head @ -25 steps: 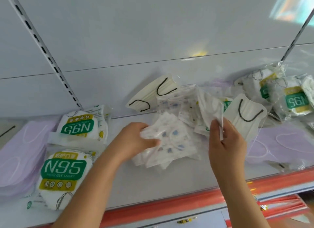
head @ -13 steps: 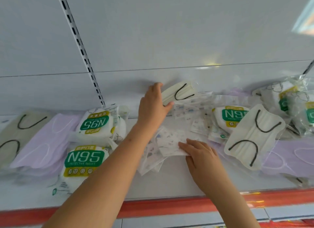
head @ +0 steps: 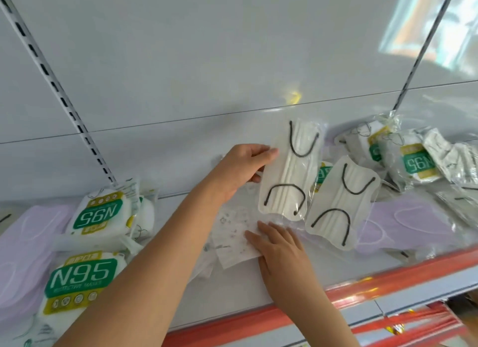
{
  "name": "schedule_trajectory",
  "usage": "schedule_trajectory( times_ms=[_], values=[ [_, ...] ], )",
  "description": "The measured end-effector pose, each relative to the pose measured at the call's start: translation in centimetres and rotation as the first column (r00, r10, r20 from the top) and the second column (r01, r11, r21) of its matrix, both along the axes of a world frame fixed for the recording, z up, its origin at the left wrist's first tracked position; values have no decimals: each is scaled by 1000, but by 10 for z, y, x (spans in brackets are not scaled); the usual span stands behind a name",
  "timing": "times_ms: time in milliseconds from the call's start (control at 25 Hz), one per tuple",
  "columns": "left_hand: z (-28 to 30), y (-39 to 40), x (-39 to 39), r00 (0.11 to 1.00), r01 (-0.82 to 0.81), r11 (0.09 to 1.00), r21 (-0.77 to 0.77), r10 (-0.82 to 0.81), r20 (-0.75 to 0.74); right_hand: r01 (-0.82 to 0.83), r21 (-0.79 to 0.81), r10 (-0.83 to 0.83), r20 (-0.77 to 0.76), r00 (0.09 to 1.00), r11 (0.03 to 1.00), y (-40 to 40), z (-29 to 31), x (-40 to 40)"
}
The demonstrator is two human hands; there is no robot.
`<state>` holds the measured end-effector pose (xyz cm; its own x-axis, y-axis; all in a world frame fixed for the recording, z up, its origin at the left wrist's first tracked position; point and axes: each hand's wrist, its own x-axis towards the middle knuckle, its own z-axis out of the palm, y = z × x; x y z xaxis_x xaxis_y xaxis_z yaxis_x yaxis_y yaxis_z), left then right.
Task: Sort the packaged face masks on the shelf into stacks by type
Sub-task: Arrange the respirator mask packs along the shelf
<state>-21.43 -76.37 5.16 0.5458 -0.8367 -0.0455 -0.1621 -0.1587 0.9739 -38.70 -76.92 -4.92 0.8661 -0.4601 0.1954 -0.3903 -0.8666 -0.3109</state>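
Note:
My left hand [head: 243,168] pinches the left edge of a clear pack holding a white mask with black ear loops [head: 289,173], lifted above the shelf. My right hand [head: 279,245] lies flat, fingers straight, on a pile of small printed white mask packs [head: 232,233] in the middle of the shelf. A second white mask with black loops [head: 341,202] lies to the right. N95 packs [head: 85,277] are stacked at the left, more N95 packs [head: 416,163] sit at the far right. Purple masks [head: 23,243] lie at the far left and purple masks [head: 403,222] at the right.
The white shelf [head: 232,292] has a red front strip [head: 362,287]. A slotted upright rail [head: 59,88] runs up the white back panel at the left, another rail [head: 424,46] at the right. A lower shelf with red trim shows at the bottom right.
My left hand has lifted the black-looped white mask pack off the back of the shelf and turned it upright. My right hand stays pressed on the printed packs.

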Motion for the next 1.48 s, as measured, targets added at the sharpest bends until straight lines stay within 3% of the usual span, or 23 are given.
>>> schedule_trajectory(
  times_ms=[40,120,200,280,320,360,440,600,640,720,800,840,880,960,1040,1080,1120,1160,1200,1280,1360,1400,1480],
  values=[
    [-4,6,5,999,10,998,65,-12,30,-16,13,15,15,1000,1000,-1,1,2],
    [-20,34,23,944,-150,947,283,52,326,-22,11,22,36,999,1000,0,-1,3],
    [-42,74,29,797,-442,761,475,89,598,23,32,-28,142,989,999,-1,-1,3],
    [-54,104,17,804,-511,487,708,-21,594,81,138,-102,155,983,987,-3,0,10],
    [-56,110,11,834,-470,426,773,-72,547,74,208,-112,175,978,975,-6,-2,11],
    [-57,112,7,846,-444,427,788,-89,525,54,255,-102,177,979,965,-7,-5,12],
    [-54,110,6,860,-420,536,732,-21,509,20,284,-97,258,961,959,-8,-4,13],
    [-40,115,9,924,-324,718,616,103,367,63,17,-65,334,940,998,-2,2,6],
    [-34,119,9,943,-307,788,533,179,279,15,-10,-10,372,928,1000,-1,7,6],
    [-24,127,10,940,-303,910,284,334,-66,-74,-81,99,383,918,994,1,11,11],
    [-22,134,7,859,-232,966,117,259,-441,-109,-141,152,337,929,984,2,7,23],
    [-24,137,2,840,-175,981,81,192,-507,-129,-148,171,324,930,981,3,6,30],
    [-27,138,-2,866,-121,991,62,136,-480,-175,-159,219,320,922,972,2,6,35],
    [-32,138,-9,957,-104,994,31,108,-269,-298,-85,307,379,873,951,-4,12,37],
    [-33,140,-11,973,-213,977,-27,210,-93,-313,185,169,541,824,932,-8,23,34],
    [-33,142,-11,972,-230,971,-61,228,-50,-341,358,45,629,776,869,-9,29,31],
    [-34,144,-12,979,-202,975,-91,202,-8,-422,532,-66,674,736,734,-9,35,29],
    [-34,146,-13,987,-150,984,-97,154,40,-473,657,-135,656,743,587,-10,39,29],
    [-38,149,-14,988,-116,991,-65,122,93,-464,718,-126,601,789,518,-8,43,31],
    [-47,155,-19,970,-151,988,34,142,200,-370,715,-32,480,877,593,-1,47,33],
    [-53,163,-21,903,-314,949,40,285,322,-320,678,-12,436,900,662,2,55,36],
    [-55,167,-20,884,-360,933,-11,345,314,-334,694,-35,459,888,637,2,60,37],
    [-55,173,-20,916,-324,941,-94,337,217,-450,768,-87,542,836,456,1,64,41]
  ],
)
